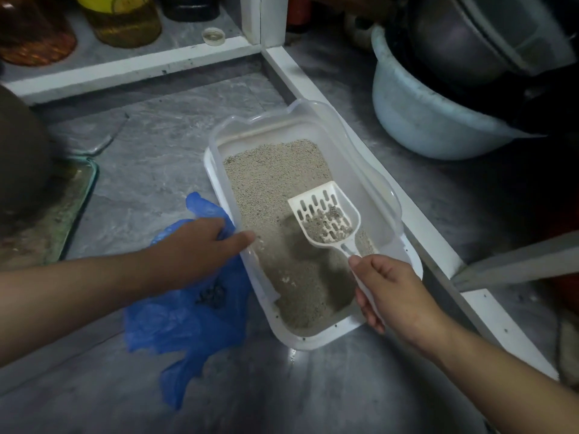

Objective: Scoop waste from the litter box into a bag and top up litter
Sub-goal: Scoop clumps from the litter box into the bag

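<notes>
Open floor [163, 145] lies left of the litter box [313, 339]; a white frame rail [313, 86] hems its right side, the blue bag [188, 324] lies against its left rim.

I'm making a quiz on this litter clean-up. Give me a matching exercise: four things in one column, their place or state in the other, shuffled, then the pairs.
Things:
1. scoop
2. blue bag
3. pale basin
4. litter box

Places or states:
A. crumpled on the floor, left of the box, held by the left hand
B. on the floor, part filled with grey litter
C. held over the litter by the right hand, carrying clumps
D. far right, with dark pots in it

Pairs: 1-C, 2-A, 3-D, 4-B
</notes>
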`<state>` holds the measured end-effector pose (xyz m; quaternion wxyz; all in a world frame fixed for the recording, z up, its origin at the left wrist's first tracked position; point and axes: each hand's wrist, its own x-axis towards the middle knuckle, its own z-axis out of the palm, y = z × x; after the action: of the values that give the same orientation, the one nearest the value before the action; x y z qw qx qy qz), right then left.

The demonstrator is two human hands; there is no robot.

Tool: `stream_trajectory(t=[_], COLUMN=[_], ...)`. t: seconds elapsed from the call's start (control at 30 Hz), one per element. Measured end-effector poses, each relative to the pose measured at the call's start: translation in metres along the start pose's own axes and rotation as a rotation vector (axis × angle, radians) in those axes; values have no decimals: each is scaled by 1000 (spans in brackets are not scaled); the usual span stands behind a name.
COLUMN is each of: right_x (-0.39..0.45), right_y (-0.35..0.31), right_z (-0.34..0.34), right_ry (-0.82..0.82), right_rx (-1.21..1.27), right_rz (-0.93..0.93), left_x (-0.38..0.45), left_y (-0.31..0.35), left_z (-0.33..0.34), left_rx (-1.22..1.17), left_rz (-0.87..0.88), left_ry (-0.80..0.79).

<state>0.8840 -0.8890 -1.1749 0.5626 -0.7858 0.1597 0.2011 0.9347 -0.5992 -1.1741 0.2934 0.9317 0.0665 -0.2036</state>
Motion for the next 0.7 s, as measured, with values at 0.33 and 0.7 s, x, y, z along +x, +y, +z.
stream_trajectory(t=[0.33, 0.7], right_x=[-25, -40], right_y=[19, 30], right_z=[-12, -14], right_ry=[0, -28], right_rx=[-60, -94], right_rz=[67, 70], left_x=[-15, -21], left_y=[-10, -6], left_z=[-4, -11], left_rx=[-127, -108], left_rz=[-21, -12], left_ry=[42, 57])
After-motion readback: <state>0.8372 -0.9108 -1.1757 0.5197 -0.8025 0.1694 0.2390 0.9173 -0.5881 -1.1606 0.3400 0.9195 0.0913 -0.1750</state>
